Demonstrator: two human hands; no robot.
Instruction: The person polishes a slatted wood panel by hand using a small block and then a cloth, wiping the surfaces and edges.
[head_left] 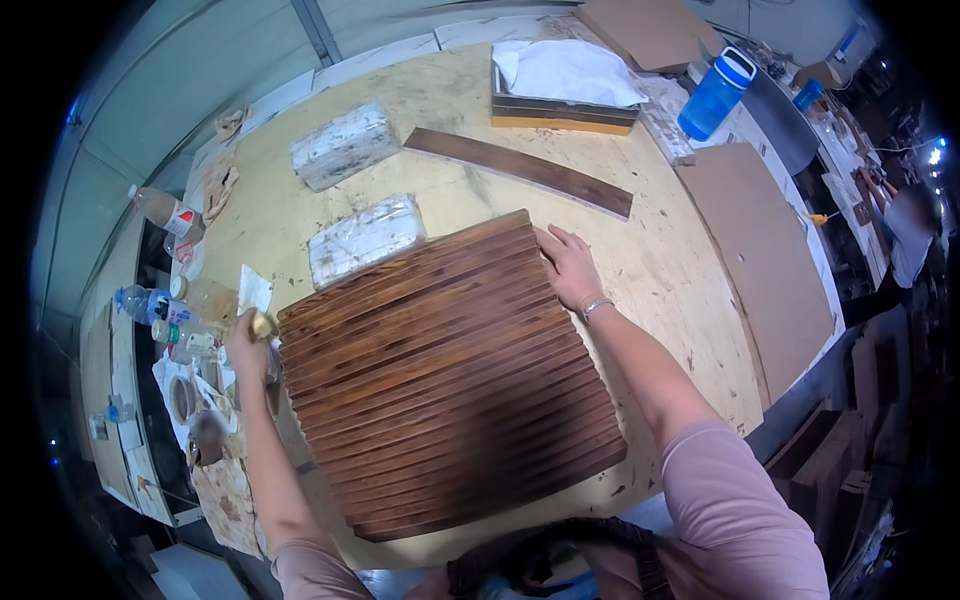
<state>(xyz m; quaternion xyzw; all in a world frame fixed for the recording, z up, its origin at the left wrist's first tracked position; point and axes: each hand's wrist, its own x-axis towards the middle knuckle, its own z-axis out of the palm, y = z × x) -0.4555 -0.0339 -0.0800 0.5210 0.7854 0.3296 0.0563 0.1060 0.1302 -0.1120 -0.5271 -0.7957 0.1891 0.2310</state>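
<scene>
We are finding the ribbed wooden panel (420,345) lying on the table (670,270) between both hands, slats running left to right. The left hand (246,345) is gripping a yellowish pad (263,325) just beside the panel; the right hand (573,272), loosely spread, is touching its far right corner.

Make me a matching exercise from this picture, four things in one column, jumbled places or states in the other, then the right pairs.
Things
1. Left hand
2. Right hand
3. Big blue bottle
4. Dark plank

Places or states
A. Between the white cloth and the slatted panel
B. Closed around a small yellowish pad
C. To the right of the white cloth
D. At the slatted panel's right edge

Right pairs: 1-B, 2-D, 3-C, 4-A
</scene>
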